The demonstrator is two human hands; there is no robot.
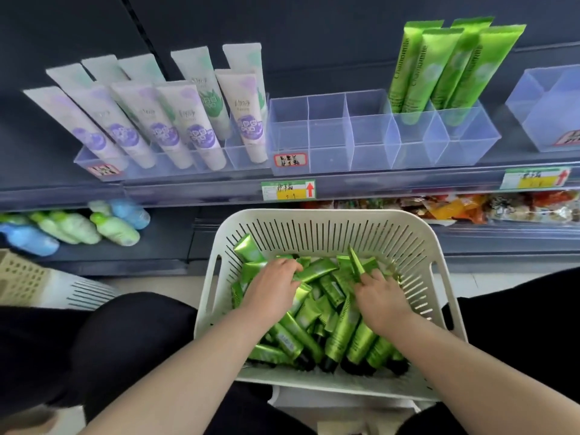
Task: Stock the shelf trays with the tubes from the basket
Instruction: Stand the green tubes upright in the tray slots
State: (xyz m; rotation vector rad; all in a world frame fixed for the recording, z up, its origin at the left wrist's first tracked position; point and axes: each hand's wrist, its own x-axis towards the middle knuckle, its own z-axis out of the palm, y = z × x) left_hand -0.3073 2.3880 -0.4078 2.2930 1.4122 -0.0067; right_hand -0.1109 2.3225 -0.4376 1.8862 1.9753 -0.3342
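Before dark shop shelving (314, 42), a slotted white plastic basket (314, 229) holds heaped glossy green tubes (342, 335). The left hand (272, 285) curls over one; the right hand (381, 298) pinches another, tilted upward. Farther off, clear compartmented trays (329, 149) hold four upright.

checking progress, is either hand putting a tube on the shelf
No, the left hand and right hand are both in the basket among tubes.

Both hands held low, palms down, side by side.
The bare forearms were stretched forward and angled inward. The left hand (272, 285) was seen with its fingers curled round a green tube (315, 270). The right hand (381, 296) was bent at the wrist, fingers curled down, with an upright tube (356, 264) pinched at their tips.
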